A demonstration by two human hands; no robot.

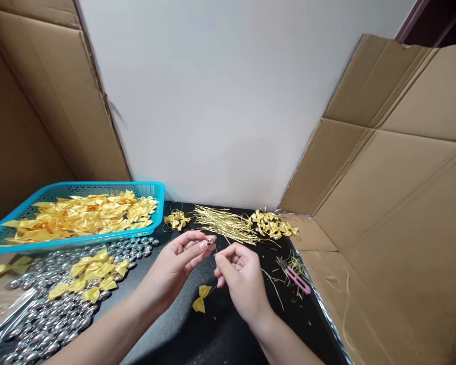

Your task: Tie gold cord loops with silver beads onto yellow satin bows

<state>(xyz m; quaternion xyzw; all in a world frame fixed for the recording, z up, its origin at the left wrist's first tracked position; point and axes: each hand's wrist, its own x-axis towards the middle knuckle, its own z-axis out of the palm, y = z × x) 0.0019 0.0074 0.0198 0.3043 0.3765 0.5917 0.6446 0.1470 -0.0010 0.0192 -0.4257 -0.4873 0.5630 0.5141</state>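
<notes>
My left hand (180, 263) pinches a small silver bell (210, 240) between thumb and fingertips above the black table (213, 329). My right hand (240, 276) is curled just to its right, fingers pinched on a thin gold thread that is hard to see. A yellow ribbon bow (201, 298) hangs or lies just below and between the hands; I cannot tell which. Behind the hands lies a bundle of gold threads (224, 223).
A blue basket (157, 195) full of yellow bows sits at the left. Many silver bells (49, 314) with loose bows (89, 276) on them spread at front left. Finished bows with bells (271, 224) and pink snips (297, 278) lie at the right. Cardboard walls (395, 203) stand on both sides.
</notes>
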